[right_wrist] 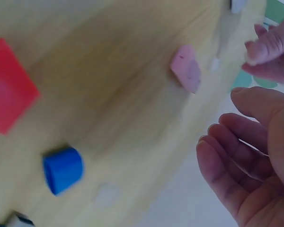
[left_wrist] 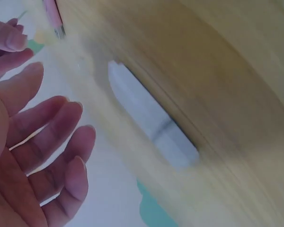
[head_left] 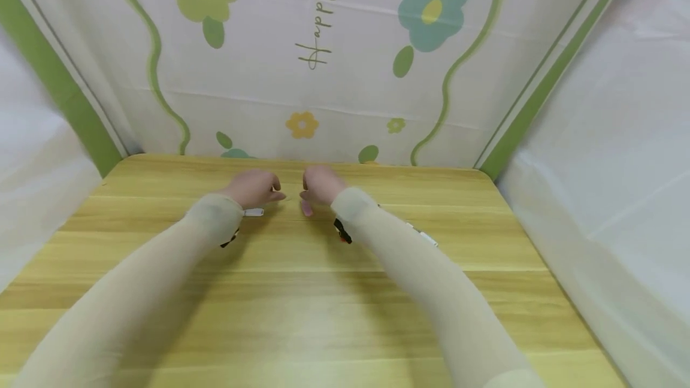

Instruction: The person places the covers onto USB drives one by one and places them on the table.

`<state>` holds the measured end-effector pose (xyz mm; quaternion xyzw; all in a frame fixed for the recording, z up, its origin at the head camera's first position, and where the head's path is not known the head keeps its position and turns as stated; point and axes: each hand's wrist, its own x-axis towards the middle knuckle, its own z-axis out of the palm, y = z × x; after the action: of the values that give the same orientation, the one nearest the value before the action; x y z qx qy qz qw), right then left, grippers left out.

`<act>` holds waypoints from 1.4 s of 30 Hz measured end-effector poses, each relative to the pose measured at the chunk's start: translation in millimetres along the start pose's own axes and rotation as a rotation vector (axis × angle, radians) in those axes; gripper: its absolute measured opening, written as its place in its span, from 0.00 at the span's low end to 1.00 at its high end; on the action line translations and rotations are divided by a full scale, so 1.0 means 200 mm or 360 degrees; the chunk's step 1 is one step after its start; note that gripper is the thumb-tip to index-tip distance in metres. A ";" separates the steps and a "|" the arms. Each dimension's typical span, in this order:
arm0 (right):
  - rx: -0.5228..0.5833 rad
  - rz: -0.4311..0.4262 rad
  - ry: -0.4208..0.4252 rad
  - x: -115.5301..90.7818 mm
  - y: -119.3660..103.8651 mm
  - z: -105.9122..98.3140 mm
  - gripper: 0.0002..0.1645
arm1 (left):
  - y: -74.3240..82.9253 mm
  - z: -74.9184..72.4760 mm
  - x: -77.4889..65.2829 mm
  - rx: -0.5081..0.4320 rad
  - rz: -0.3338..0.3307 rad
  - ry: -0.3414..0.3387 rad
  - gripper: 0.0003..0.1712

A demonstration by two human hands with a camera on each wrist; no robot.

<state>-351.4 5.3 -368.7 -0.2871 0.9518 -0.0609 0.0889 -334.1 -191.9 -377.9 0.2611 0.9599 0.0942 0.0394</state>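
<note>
My left hand [head_left: 253, 188] hovers near the back of the table with loosely bent fingers and nothing in them. Facing it is my right hand [head_left: 321, 184], its fingers also relaxed and holding nothing. A narrow gap separates the two. In the left wrist view a slim white piece [left_wrist: 142, 111] with a dark band lies beside the left hand [left_wrist: 42, 146]. A pink piece [right_wrist: 187, 69], wide and flat-ended in the right wrist view, lies close to the right hand [right_wrist: 251, 156]. Its other end, in the left wrist view, shows a metallic tip.
A red block-like piece [right_wrist: 9, 87] and a blue cylinder [right_wrist: 63, 170] lie on the wooden table [head_left: 302, 310]. A small clear bit [right_wrist: 106, 194] is near the cylinder. A thin white item [head_left: 422, 234] lies right of the right forearm. Flowered cloth [head_left: 259, 76] hangs behind.
</note>
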 end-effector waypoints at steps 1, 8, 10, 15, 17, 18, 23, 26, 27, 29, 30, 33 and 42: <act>0.0031 0.0017 -0.0001 0.00 0.00 0.01 0.10 | 0.00 0.01 0.02 0.0003 -0.0013 0.0005 0.15; 0.0087 0.0074 0.0010 -0.02 0.04 0.09 0.18 | 0.04 0.06 0.10 -0.0031 -0.0125 0.0011 0.15; 0.0127 0.0100 0.0010 -0.03 0.04 0.10 0.19 | 0.04 0.07 0.12 -0.0060 -0.0172 -0.0002 0.15; 0.0170 0.0126 0.0004 -0.05 0.02 0.12 0.23 | 0.02 0.09 0.13 -0.0114 -0.0256 -0.0020 0.13; 0.0146 0.0114 0.0016 -0.05 0.01 0.12 0.25 | 0.01 0.10 0.13 -0.0121 -0.0262 -0.0016 0.13; 0.0129 0.0104 0.0030 -0.05 0.01 0.13 0.25 | 0.01 0.11 0.14 -0.0123 -0.0266 -0.0012 0.12; 0.0017 0.0066 0.0058 -0.05 0.01 0.14 0.19 | 0.01 0.11 0.14 -0.0133 -0.0250 -0.0019 0.08; 0.0019 0.0067 0.0041 -0.05 0.01 0.15 0.17 | 0.03 0.12 0.13 -0.0134 -0.0198 -0.0032 0.07; 0.0029 0.0071 0.0034 -0.05 0.01 0.15 0.16 | 0.03 0.12 0.13 -0.0127 -0.0174 -0.0038 0.07; 0.0046 0.0078 0.0023 -0.06 0.01 0.15 0.15 | 0.04 0.12 0.13 -0.0094 -0.0115 -0.0048 0.07; 0.0055 0.0084 0.0017 -0.06 0.01 0.15 0.14 | 0.04 0.12 0.13 -0.0074 -0.0086 -0.0052 0.07; 0.0100 0.0107 -0.0007 -0.08 0.01 0.14 0.12 | 0.05 0.12 0.13 -0.0026 -0.0018 -0.0066 0.06; 0.0153 0.0068 -0.0009 -0.17 0.03 0.10 0.14 | 0.07 0.12 0.12 -0.0056 0.0148 -0.0080 0.15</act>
<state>-323.0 27.6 -384.8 -0.2622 0.9535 -0.1038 0.1064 -344.4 -164.3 -398.5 0.3071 0.9436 0.1063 0.0637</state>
